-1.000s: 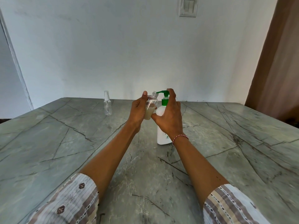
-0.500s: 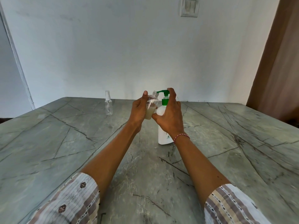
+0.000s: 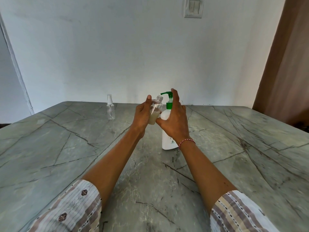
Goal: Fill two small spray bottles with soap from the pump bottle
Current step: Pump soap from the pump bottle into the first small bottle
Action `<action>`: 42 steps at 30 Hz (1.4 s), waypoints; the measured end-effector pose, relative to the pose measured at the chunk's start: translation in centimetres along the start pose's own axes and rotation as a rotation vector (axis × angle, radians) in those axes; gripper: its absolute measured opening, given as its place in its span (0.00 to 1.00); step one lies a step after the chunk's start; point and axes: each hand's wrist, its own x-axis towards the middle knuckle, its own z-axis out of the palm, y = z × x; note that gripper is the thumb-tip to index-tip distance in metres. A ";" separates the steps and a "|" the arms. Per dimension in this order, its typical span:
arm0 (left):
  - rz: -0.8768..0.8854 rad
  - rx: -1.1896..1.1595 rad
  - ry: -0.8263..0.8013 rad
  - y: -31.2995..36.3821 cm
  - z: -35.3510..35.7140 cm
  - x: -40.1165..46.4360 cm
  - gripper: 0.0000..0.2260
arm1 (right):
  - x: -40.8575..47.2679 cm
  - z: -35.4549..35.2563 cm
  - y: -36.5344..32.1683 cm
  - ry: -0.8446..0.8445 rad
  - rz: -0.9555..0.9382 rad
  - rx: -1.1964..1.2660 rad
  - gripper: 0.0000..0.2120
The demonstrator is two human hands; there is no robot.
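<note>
My left hand (image 3: 142, 114) grips a small clear spray bottle (image 3: 155, 113) without its cap, tilted and partly filled with pale soap. Its threaded mouth sits just under the green nozzle of the white pump bottle (image 3: 168, 141), which stands on the table. My right hand (image 3: 175, 121) wraps the pump bottle's neck, with the thumb on its shoulder and a finger up beside the green pump head (image 3: 167, 94). A second small spray bottle (image 3: 110, 107), clear, capped and seemingly empty, stands upright farther back on the left.
The grey-green marble table (image 3: 234, 148) spreads wide on every side. A white wall rises behind its far edge, with a switch plate (image 3: 193, 7) high up. A brown door or curtain (image 3: 287, 64) stands at the right.
</note>
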 end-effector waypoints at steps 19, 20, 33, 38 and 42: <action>-0.004 -0.003 0.007 0.2 0.1 -0.3 0.16 | -0.2 0.0 0.0 0.020 -0.002 -0.020 0.52; -0.003 -0.003 0.008 0.2 0.1 -0.3 0.16 | -0.2 0.0 0.0 0.015 0.000 -0.018 0.52; -0.003 -0.008 0.015 0.2 0.0 -0.1 0.16 | -0.2 0.2 -0.1 0.033 -0.008 -0.007 0.46; 0.001 -0.016 0.014 0.1 0.0 -0.2 0.16 | -0.2 0.2 -0.1 0.017 0.001 -0.016 0.51; -0.001 -0.010 0.018 0.2 0.1 -0.3 0.15 | -0.2 0.0 -0.2 0.014 0.010 -0.012 0.52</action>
